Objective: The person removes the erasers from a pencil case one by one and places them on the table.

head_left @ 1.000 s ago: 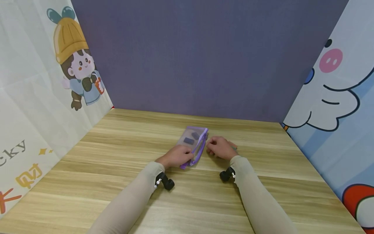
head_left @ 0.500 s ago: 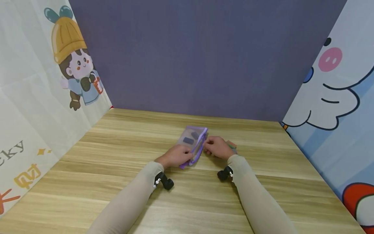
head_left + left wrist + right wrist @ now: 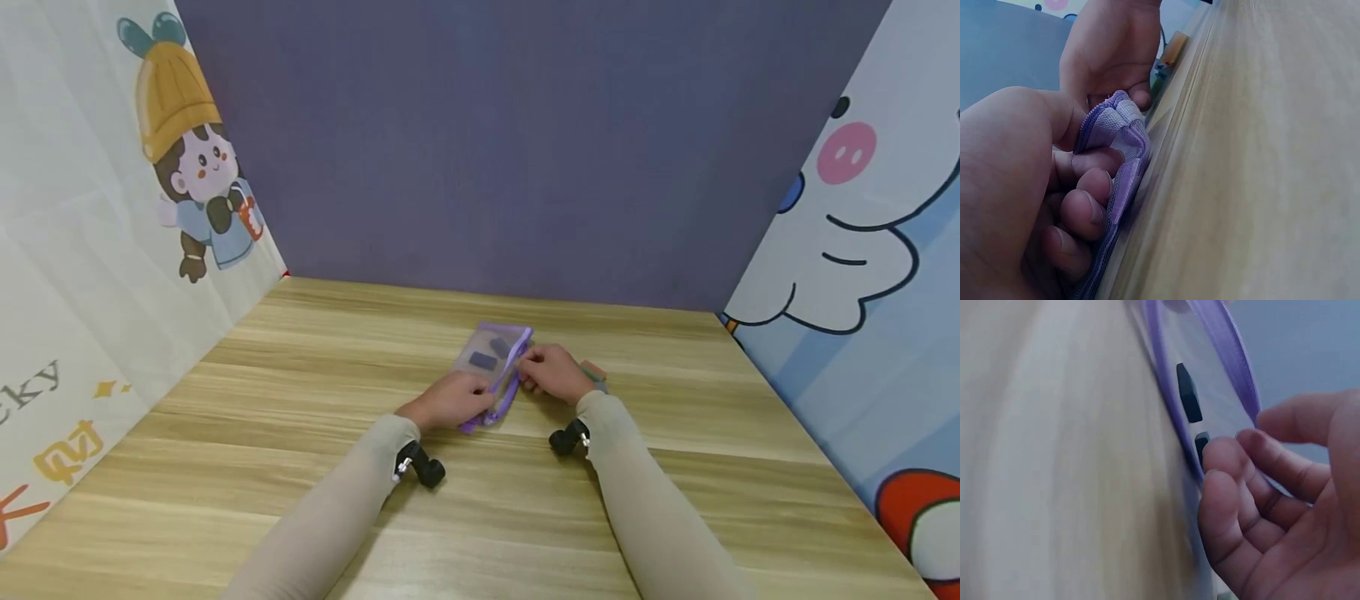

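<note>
A see-through zip pouch (image 3: 483,335) with purple trim lies on the table, its zipped side gaping toward the right. Two dark rectangular pieces (image 3: 1189,394) show inside it. My left hand (image 3: 450,401) grips the pouch's near end, thumb and forefinger on the zipper edge (image 3: 1105,122) in the left wrist view. At the mouth's far part, my right hand (image 3: 557,372) pinches the upper purple edge between thumb and forefinger, its other fingers curled below near the opening. Orange and green pieces (image 3: 595,369) lie just beyond the right hand, partly hidden by it.
The wood-grain table (image 3: 337,358) runs back to a dark purple-grey panel (image 3: 480,150). Cartoon-printed sheets stand at the left (image 3: 82,250) and right (image 3: 885,275). A small black camera (image 3: 427,471) is strapped at the left wrist, another (image 3: 567,437) at the right.
My right hand has moved left from beside the pouch to its zipper edge and pinches it. More of the orange and green pieces shows behind it. The left hand keeps its grip.
</note>
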Demonstrator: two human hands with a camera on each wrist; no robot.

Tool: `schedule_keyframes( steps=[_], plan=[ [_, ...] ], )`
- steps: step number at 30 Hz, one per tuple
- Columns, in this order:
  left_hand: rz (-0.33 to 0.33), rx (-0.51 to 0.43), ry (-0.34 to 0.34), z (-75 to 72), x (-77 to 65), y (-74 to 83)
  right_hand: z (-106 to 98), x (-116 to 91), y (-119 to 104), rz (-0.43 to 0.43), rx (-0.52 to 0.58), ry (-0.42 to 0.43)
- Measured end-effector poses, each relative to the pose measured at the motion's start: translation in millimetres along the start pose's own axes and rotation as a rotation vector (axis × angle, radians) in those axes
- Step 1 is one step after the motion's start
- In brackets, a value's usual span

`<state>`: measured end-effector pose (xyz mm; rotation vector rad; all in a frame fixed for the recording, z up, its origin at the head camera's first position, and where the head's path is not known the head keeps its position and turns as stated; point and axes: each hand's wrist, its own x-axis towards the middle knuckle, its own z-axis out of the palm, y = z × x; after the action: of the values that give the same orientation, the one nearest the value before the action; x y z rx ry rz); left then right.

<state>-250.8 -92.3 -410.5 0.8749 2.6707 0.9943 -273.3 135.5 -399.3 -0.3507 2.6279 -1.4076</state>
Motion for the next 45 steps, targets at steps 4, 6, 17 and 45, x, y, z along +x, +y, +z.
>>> schedule_keyframes(
  steps=[4,6,17,45],
  plan=[
    [-0.005,0.0,-0.001,-1.5,-0.4,1.1,3.6,3.4,-8.2,0.017,-0.001,0.033],
    [-0.002,0.005,-0.005,-2.0,-0.4,1.0,4.9,4.7,-8.4,0.025,0.003,0.04],
    [0.001,0.012,0.0,-1.0,0.2,-3.0,11.7,12.8,-3.6,0.055,0.033,0.047],
    [-0.017,-0.017,0.004,-0.3,-0.1,-3.1,24.7,24.8,-7.3,0.036,0.152,0.117]
  ],
)
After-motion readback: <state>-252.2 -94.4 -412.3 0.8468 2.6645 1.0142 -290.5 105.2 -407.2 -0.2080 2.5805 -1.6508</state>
